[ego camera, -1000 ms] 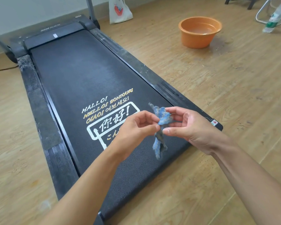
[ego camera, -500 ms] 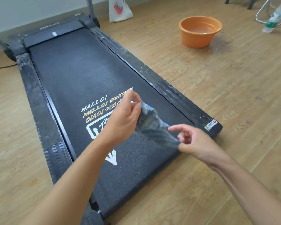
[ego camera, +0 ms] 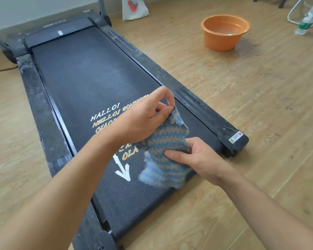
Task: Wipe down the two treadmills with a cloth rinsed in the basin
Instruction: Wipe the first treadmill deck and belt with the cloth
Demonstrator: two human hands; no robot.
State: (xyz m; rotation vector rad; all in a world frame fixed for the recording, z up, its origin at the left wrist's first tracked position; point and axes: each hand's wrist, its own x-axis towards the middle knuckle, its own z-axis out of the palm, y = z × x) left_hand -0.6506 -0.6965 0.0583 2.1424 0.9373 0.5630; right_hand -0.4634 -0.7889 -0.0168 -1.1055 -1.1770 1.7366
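Note:
A blue and tan striped cloth (ego camera: 165,156) is spread out just above the near right part of the black treadmill (ego camera: 90,76) belt. My left hand (ego camera: 143,120) pinches the cloth's far corner between thumb and fingers. My right hand (ego camera: 197,157) grips its right edge, thumb lying on top. An orange basin (ego camera: 224,31) holding water stands on the floor at the far right, well away from both hands. Only one treadmill is in view; its side rails look dusty.
A white bag (ego camera: 134,8) leans at the wall beyond the treadmill's head. A plastic bottle (ego camera: 309,17) and metal frame legs sit at the top right. A cable (ego camera: 0,69) runs along the floor at far left. Wooden floor surrounds the treadmill.
The cloth was bunched between both hands a second ago. My hands drew apart and opened it out flat, lowering it toward the belt.

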